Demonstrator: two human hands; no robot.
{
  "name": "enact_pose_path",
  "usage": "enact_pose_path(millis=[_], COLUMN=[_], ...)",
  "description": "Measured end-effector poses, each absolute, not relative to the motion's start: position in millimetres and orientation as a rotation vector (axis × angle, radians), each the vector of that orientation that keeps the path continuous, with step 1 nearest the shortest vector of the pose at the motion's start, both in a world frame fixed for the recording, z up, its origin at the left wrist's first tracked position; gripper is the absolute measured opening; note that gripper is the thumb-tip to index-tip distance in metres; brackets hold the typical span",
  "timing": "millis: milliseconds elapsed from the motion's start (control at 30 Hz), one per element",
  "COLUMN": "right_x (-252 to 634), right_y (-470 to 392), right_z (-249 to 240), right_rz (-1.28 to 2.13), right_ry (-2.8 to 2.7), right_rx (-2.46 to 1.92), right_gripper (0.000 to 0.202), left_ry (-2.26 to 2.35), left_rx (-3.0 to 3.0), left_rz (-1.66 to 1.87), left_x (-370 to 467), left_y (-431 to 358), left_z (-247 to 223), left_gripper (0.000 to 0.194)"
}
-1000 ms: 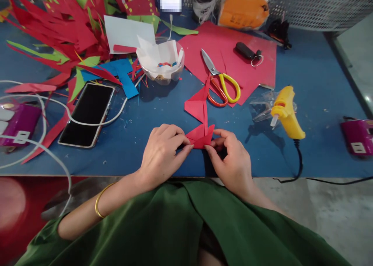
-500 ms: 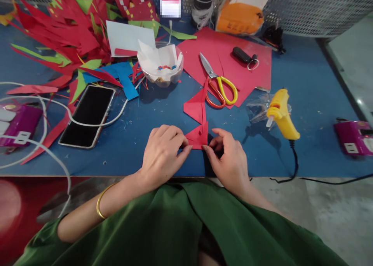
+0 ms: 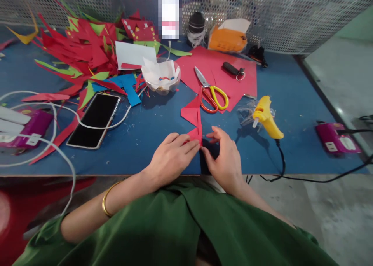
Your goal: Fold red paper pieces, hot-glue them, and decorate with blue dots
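The fingertips of the left hand [image 3: 175,157] lie close together on the lower end of the folded red paper [image 3: 190,112], near the front edge of the blue table [image 3: 140,153]; whether they pinch it or only press on it, I cannot tell. The right hand [image 3: 225,159] has its thumb and fingers apart, the thumb tip at the paper's lower right corner and the index finger raised just beside it. From the hands the folded paper runs away from the person, with a pointed flap to the left and its narrow far end by the scissors [image 3: 208,88]. The scissors have one yellow and one red handle; their blades lie on large red sheets [image 3: 230,79], which also bear a black key fob [image 3: 231,69] with a ring. Left of the scissors stands a clear bowl [image 3: 161,88] lined with white paper. Farther left, a white cable [image 3: 87,126] crosses a dark-screened phone [image 3: 94,120], and behind it spreads a heap of red and green paper pieces [image 3: 90,44]. Right of the hands is a yellow glue gun [image 3: 268,118], and beyond it a purple box [image 3: 336,137]. Behind the sheets are an orange packet [image 3: 227,39] and a black spool [image 3: 196,23].
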State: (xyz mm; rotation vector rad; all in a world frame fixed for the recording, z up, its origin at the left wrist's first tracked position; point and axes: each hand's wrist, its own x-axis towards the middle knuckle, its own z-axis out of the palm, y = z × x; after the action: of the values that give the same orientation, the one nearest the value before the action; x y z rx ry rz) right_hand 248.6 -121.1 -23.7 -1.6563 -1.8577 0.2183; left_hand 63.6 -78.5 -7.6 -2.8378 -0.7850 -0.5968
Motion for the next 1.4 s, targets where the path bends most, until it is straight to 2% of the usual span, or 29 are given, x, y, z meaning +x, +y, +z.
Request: enact_pose_path(millis=[333, 533, 733, 1067, 1267, 1400], right_x=[251.7, 258.6, 255.3, 255.5, 255.2, 259.3], right_y=[-118.5, -126.6, -138.1, -140.0, -139.6, -143.3], right_z=[-24.1, -21.0, -24.5, -25.7, -28.4, -28.1], right_rz=[0.037, 0.095, -0.025, -0.014, -0.017, 0.058], right_ry=[-2.379, -2.334, -2.396, -2.395, -2.386, -2.354], right_rx=[-1.517, -1.461, -1.422, -1.457, -1.453, -1.443], right_gripper=[0.049, 0.053, 0.050, 0.051, 0.053, 0.058], left_ry=[-0.762, -0.791, -0.840, -0.947, -0.937, -0.963], left_rx=[-2.861, -2.865, -2.869, -2.775, -2.827, -2.824], left_rz=[-0.473, -0.412, -0.476, -0.542, -0.516, -0.488], left_x=[64.6, 64.7, 64.1, 40.5, 45.2, 44.8], left_y=[-81.8, -87.8, -96.1, -114.7, -115.9, -115.9], left_z=[-6.8, -8.2, -12.9, -12.8, -16.4, -19.5], left_gripper=[0.029, 0.030, 0.038, 0.033, 0.043, 0.043])
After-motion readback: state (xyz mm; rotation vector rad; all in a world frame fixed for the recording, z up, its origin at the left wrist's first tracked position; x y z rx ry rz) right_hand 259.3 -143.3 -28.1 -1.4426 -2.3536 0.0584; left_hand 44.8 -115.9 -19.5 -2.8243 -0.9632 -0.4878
